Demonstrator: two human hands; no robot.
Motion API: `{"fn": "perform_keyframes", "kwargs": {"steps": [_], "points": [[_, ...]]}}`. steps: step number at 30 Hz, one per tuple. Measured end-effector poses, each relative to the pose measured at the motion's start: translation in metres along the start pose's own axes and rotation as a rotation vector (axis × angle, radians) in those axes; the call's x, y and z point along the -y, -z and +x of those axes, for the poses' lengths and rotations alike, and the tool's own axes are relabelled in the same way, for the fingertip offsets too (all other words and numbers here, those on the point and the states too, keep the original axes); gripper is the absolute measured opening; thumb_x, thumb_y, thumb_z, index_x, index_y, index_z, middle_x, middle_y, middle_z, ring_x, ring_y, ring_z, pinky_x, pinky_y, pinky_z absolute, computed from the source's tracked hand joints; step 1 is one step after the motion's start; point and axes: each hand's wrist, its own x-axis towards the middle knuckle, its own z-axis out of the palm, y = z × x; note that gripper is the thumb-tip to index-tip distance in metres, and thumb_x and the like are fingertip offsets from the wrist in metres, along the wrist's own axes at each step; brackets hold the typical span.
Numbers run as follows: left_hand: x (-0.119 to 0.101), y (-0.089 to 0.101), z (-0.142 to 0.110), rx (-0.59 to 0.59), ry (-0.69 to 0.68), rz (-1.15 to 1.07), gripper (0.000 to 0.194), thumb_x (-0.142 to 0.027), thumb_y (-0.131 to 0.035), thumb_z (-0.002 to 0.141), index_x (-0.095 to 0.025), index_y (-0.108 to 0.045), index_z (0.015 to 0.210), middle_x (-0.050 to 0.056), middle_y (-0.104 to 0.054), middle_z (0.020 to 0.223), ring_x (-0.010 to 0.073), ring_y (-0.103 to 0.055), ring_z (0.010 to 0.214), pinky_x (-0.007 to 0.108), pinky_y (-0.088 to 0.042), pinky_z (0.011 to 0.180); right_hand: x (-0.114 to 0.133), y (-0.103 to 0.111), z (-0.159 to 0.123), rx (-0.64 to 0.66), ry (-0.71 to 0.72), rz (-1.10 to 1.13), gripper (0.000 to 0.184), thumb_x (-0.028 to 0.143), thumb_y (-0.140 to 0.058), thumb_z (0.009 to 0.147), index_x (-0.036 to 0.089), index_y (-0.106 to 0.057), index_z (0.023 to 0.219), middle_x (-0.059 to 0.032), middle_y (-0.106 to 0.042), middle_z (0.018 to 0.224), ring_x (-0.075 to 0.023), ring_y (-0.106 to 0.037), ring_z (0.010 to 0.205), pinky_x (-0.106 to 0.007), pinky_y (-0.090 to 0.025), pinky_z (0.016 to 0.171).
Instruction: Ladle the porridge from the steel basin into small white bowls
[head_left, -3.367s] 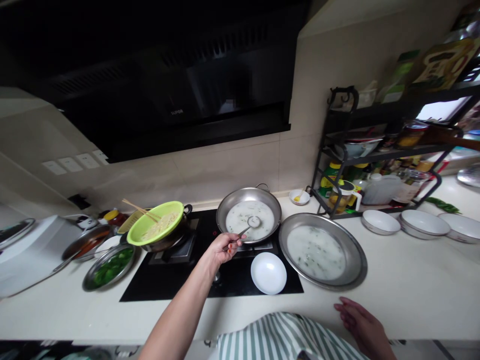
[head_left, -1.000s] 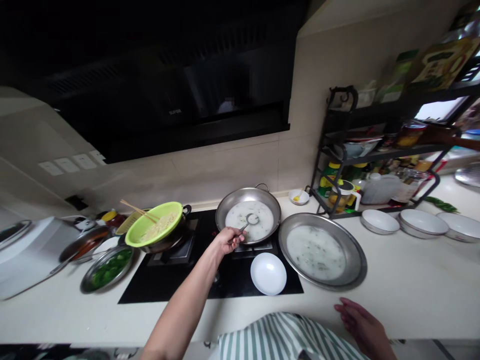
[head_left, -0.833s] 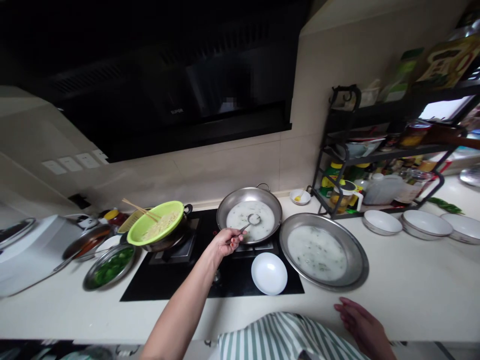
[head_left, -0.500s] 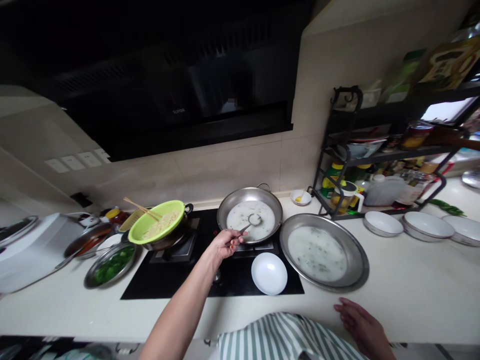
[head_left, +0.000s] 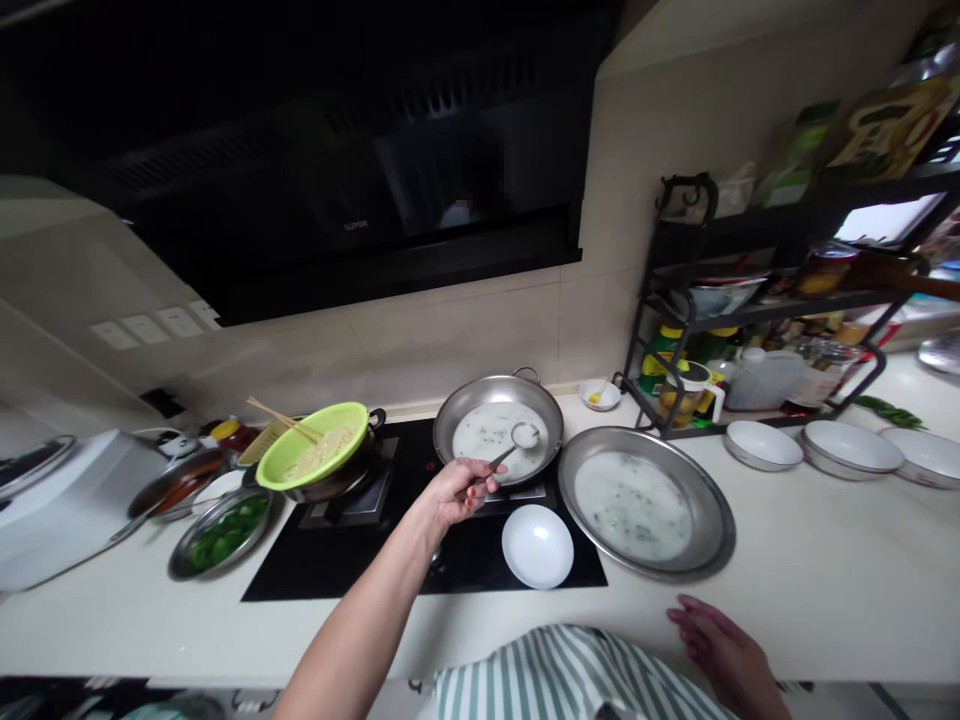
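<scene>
My left hand (head_left: 459, 492) is closed around the handle of a ladle (head_left: 526, 436), whose bowl is in the white, herb-flecked liquid of a metal pan (head_left: 553, 405) at the back of the stove. A wide metal basin (head_left: 716, 520) holding similar white liquid with green bits stands on the counter to the right of the pan. Below the pan, a white bowl (head_left: 538, 546) sits on the black stove top. My right hand (head_left: 721, 640) hangs at the counter's front edge, below the basin, with its fingers loosely apart and nothing in them.
A lime-green basket (head_left: 271, 462) with noodles and chopsticks rests over a pot on the left burner. Beside it is a metal dish of green leaves (head_left: 225, 533). White bowls (head_left: 763, 445) line the right counter by a black rack (head_left: 643, 350). The range hood (head_left: 360, 180) hangs overhead.
The ladle's bowl has shifted right and slightly up within the pan, and my left hand has moved slightly right with it. My right hand has stayed in place.
</scene>
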Motion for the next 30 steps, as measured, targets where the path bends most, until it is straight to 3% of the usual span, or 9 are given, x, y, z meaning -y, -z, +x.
{"fn": "perform_keyframes", "kwargs": {"steps": [7, 13, 18, 22, 24, 26, 28, 30], "points": [[0.006, -0.031, -0.008, 0.155, 0.101, 0.091, 0.02, -0.006, -0.048, 0.079, -0.004, -0.064, 0.091, 0.001, -0.057, 0.052, 0.0003, -0.028, 0.03, 0.011, -0.018, 0.03, -0.004, 0.004, 0.005, 0.001, -0.001, 0.01, 0.044, 0.032, -0.081, 0.049, 0.016, -0.066, 0.088, -0.0053, -0.072, 0.066, -0.012, -0.058, 0.052, -0.021, -0.045, 0.046], [0.047, -0.054, 0.021, 0.15, 0.136, 0.394, 0.017, -0.008, -0.049, 0.077, -0.008, -0.063, 0.086, 0.003, -0.06, 0.05, 0.0038, -0.031, 0.028, 0.016, -0.022, 0.032, 0.001, 0.001, -0.001, 0.013, -0.009, 0.001, 0.043, 0.031, -0.081, 0.049, 0.015, -0.066, 0.087, -0.0062, -0.073, 0.067, -0.0129, -0.059, 0.053, -0.022, -0.047, 0.047], [0.099, -0.064, 0.046, 0.082, -0.111, 0.979, 0.011, -0.009, -0.054, 0.075, -0.016, -0.061, 0.071, 0.0, -0.052, 0.044, 0.0115, -0.044, 0.036, 0.022, -0.035, 0.04, 0.012, -0.004, -0.01, -0.008, -0.02, 0.001, 0.043, 0.029, -0.081, 0.045, 0.016, -0.066, 0.083, -0.0063, -0.072, 0.064, -0.0132, -0.058, 0.051, -0.023, -0.047, 0.046], [0.127, -0.057, 0.053, -0.023, -0.476, 1.166, 0.023, 0.003, -0.064, 0.056, -0.017, -0.061, 0.066, 0.0, -0.043, 0.046, 0.0241, -0.058, 0.061, 0.032, -0.045, 0.06, 0.011, -0.002, -0.009, -0.01, -0.019, 0.004, 0.044, 0.031, -0.081, 0.045, 0.015, -0.066, 0.083, -0.0075, -0.072, 0.065, -0.0138, -0.058, 0.051, -0.023, -0.047, 0.046], [0.129, -0.053, 0.053, -0.034, -0.596, 1.191, 0.023, 0.003, -0.064, 0.056, -0.017, -0.061, 0.066, 0.0, -0.041, 0.047, 0.0248, -0.057, 0.062, 0.033, -0.044, 0.061, 0.009, 0.0, -0.007, -0.024, -0.021, -0.006, 0.045, 0.031, -0.081, 0.045, 0.015, -0.066, 0.084, -0.007, -0.072, 0.065, -0.0137, -0.058, 0.051, -0.023, -0.046, 0.046], [0.122, -0.053, 0.049, 0.035, -0.502, 1.104, 0.014, -0.004, -0.062, 0.065, -0.018, -0.06, 0.067, 0.0, -0.043, 0.046, 0.0187, -0.053, 0.052, 0.028, -0.041, 0.054, 0.008, 0.0, -0.006, -0.026, -0.014, -0.02, 0.044, 0.031, -0.081, 0.046, 0.015, -0.066, 0.083, -0.006, -0.072, 0.064, -0.0135, -0.058, 0.051, -0.023, -0.046, 0.046], [0.109, -0.054, 0.043, 0.134, -0.288, 0.912, 0.007, -0.014, -0.055, 0.077, -0.017, -0.061, 0.076, -0.001, -0.049, 0.046, 0.0113, -0.044, 0.039, 0.023, -0.035, 0.044, 0.007, 0.0, -0.005, -0.01, -0.003, -0.022, 0.041, 0.031, -0.081, 0.047, 0.016, -0.067, 0.083, -0.0053, -0.072, 0.065, -0.0132, -0.058, 0.052, -0.022, -0.047, 0.046], [0.092, -0.053, 0.034, 0.193, -0.117, 0.669, 0.017, -0.019, -0.047, 0.084, -0.014, -0.061, 0.093, -0.002, -0.055, 0.048, 0.0072, -0.035, 0.03, 0.019, -0.028, 0.037, 0.006, 0.0, -0.005, 0.006, -0.002, -0.018, 0.039, 0.03, -0.08, 0.05, 0.017, -0.067, 0.084, -0.0051, -0.073, 0.067, -0.0129, -0.059, 0.053, -0.022, -0.048, 0.047]]}}
